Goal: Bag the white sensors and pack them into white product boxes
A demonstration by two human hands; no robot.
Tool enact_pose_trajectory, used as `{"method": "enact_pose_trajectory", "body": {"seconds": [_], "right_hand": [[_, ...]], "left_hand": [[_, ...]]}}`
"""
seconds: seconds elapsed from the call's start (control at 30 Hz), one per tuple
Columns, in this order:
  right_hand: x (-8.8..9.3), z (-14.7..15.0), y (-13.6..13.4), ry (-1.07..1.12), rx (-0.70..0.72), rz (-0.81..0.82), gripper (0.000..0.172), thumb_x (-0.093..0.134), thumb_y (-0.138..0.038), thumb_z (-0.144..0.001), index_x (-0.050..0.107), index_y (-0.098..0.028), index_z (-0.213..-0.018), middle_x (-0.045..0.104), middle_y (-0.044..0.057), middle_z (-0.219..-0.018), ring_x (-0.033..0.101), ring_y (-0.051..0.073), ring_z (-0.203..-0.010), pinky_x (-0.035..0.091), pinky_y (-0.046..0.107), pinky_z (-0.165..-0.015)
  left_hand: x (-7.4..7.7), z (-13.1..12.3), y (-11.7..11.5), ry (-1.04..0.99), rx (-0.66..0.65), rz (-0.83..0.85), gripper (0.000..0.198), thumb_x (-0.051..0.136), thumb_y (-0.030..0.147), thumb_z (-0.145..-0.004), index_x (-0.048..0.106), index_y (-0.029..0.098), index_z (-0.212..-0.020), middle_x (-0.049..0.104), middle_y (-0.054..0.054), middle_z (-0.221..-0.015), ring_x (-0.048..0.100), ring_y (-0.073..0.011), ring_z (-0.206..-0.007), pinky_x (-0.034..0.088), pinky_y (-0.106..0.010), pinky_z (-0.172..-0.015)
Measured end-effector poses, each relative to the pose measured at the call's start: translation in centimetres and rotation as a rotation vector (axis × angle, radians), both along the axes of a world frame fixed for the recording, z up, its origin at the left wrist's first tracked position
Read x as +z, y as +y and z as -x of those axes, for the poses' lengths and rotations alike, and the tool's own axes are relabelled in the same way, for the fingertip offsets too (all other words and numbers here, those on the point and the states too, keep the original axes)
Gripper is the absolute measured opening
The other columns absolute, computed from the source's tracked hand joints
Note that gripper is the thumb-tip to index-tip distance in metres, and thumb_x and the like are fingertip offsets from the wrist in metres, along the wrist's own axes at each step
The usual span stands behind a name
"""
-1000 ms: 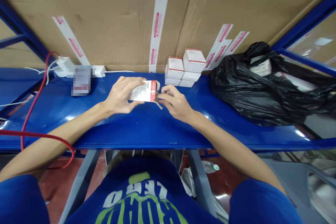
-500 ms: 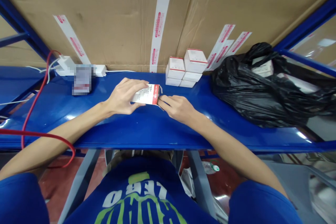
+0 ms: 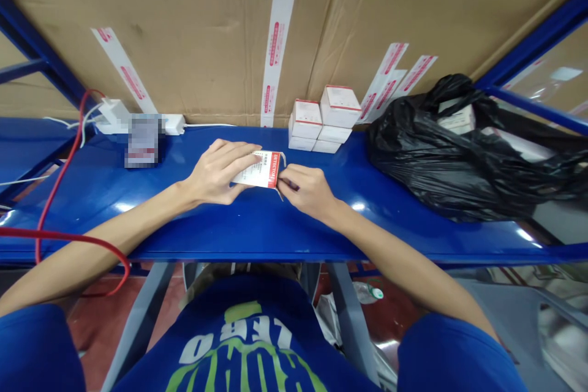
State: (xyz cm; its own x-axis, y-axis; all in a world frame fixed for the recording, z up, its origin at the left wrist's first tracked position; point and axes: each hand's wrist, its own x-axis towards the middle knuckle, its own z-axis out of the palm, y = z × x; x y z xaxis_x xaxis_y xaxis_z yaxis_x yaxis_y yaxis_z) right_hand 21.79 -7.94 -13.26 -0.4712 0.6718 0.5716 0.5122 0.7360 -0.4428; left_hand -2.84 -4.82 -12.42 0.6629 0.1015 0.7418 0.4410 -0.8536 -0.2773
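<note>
My left hand (image 3: pixel 219 173) is closed around a white box (image 3: pixel 254 170) with a red end panel, fingers across its top face. My right hand (image 3: pixel 307 192) is curled against the box's right end, with its fingertips (image 3: pixel 285 182) at a thin strip (image 3: pixel 280 192) hanging there; whether they pinch the strip I cannot tell. The box lies between my hands, over the middle of a blue metal shelf (image 3: pixel 257 229); whether it touches the shelf I cannot tell.

Far and just right of my hands: a stack of white boxes (image 3: pixel 318 121) against a cardboard sheet (image 3: pixel 206 43) bearing red-printed white tape (image 3: pixel 275 43). Further right: a black plastic bag (image 3: pixel 459 159) holding a white carton (image 3: pixel 456 117). Far left: a blurred object (image 3: pixel 144 141), a white power strip (image 3: pixel 173 125) and a red cable (image 3: pixel 59 196).
</note>
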Motion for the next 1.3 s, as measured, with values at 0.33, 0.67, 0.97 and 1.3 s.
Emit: {"method": "enact_pose_trajectory", "body": {"seconds": [0.33, 0.67, 0.97, 1.3], "right_hand": [[0.1, 1.2, -0.3, 0.588, -0.068, 0.491, 0.011, 0.068, -0.030, -0.071, 0.062, -0.021, -0.066, 0.059, -0.004, -0.055, 0.054, 0.010, -0.052, 0.041, 0.024, -0.047], [-0.3, 0.3, -0.2, 0.241, 0.017, -0.068, 0.024, 0.055, -0.020, -0.091, 0.070, -0.020, -0.072, 0.065, 0.000, -0.063, 0.055, 0.012, -0.054, 0.046, 0.027, -0.057], [1.2, -0.1, -0.3, 0.205, 0.216, 0.421, 0.014, 0.050, -0.017, -0.088, 0.058, -0.020, -0.077, 0.057, -0.006, -0.056, 0.045, 0.007, -0.046, 0.038, 0.024, -0.050], [2.6, -0.8, 0.0, 0.602, 0.405, 1.288, 0.040, 0.062, -0.018, -0.081, 0.059, -0.012, -0.121, 0.042, -0.014, -0.044, 0.024, 0.006, -0.034, 0.019, 0.021, -0.034]], "left_hand": [[-0.6, -0.4, -0.3, -0.100, -0.021, -0.036, 0.057, 0.069, 0.027, -0.087, 0.049, 0.028, -0.141, 0.073, -0.012, -0.135, 0.074, -0.0293, -0.115, 0.053, -0.042, -0.085], [-0.5, -0.4, -0.3, -0.112, 0.014, -0.014, 0.061, 0.069, 0.029, -0.086, 0.045, 0.029, -0.142, 0.073, -0.012, -0.135, 0.075, -0.0283, -0.113, 0.054, -0.041, -0.084], [-0.4, 0.6, 0.2, -0.003, 0.060, -0.039, 0.055, 0.067, 0.026, -0.083, 0.050, 0.032, -0.136, 0.072, -0.010, -0.135, 0.073, -0.0307, -0.116, 0.054, -0.045, -0.086], [-0.3, 2.1, 1.5, 0.045, 0.113, -0.052, 0.044, 0.063, 0.028, -0.082, 0.057, 0.029, -0.126, 0.072, -0.011, -0.132, 0.070, -0.0338, -0.120, 0.055, -0.052, -0.087]]}}
